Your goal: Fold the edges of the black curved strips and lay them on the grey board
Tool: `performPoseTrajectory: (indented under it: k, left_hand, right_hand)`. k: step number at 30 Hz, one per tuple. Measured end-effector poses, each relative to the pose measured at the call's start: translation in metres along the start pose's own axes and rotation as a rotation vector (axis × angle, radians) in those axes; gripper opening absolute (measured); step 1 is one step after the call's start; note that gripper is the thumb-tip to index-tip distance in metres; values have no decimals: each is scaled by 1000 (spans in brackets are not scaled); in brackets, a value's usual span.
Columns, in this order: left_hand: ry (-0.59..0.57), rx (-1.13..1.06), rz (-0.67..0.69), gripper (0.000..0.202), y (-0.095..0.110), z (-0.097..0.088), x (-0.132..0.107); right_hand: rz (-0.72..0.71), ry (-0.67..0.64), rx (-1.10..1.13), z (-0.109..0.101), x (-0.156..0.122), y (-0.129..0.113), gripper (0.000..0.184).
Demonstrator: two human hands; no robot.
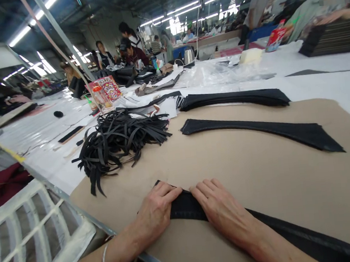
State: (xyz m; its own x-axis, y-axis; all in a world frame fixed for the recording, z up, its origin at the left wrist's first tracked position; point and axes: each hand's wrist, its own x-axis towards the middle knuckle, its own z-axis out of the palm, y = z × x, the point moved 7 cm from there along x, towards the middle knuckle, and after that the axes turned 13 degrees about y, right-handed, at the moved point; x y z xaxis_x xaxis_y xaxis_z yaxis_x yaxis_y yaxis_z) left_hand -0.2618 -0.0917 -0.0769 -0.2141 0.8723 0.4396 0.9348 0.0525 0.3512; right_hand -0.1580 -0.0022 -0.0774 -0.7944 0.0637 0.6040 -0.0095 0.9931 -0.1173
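My left hand [156, 210] and my right hand [219, 209] lie flat, fingers together, pressing the near end of a long black fabric piece [186, 207] on the brown paper sheet [260, 168]. The piece runs off to the lower right under my right forearm. A heap of thin black strips [119, 141] lies just beyond my left hand. Two more long black curved pieces rest farther out: one on the paper [262, 130], a stack behind it [234, 98].
A white slatted crate [25, 230] stands at the lower left beside the table edge. Plastic sheets, a kettle [188, 56], colourful packets [108, 90] and black goods lie farther back. Several people work at the far end and at the right, beside a dark stack [334, 37].
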Motion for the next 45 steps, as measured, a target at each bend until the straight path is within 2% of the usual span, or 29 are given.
performPoseTrajectory:
  k: [6,14,18,25,30,34,37,40,42,45]
  left_hand:
    - [-43,42,59,42,4,2,0]
    - [-50,126,180,43,13,1,4]
    - [-108,108,222,38,14,7,3]
    - [-216,246,274,44,21,13,7]
    - [-118,247,294,42,27,10,14]
    - [-35,238,295,45,8,-4,9]
    - [110,333,255,41,-8,-26,10]
    - [257,359,183,36,1,-37,15]
    - [231,222,154,36,21,-24,18]
    - [110,2,97,39,48,12,18]
  right_hand:
    - [23,30,65,-13,-20,14,21]
    - [43,-11,54,-16,-30,9,22]
    - [43,-27,29,-16,-31,8,25]
    - [29,-43,7,-16,-35,7,28]
    - [15,-60,-37,-20,-34,5,27]
    - [31,-74,-46,-23,-34,4,25]
    - [26,-59,-58,-25,-34,3,24]
    - [21,-39,-60,-24,-35,3,22]
    - [23,-40,-66,-23,-36,3,23]
    - [23,-50,-82,-22,-36,2,24]
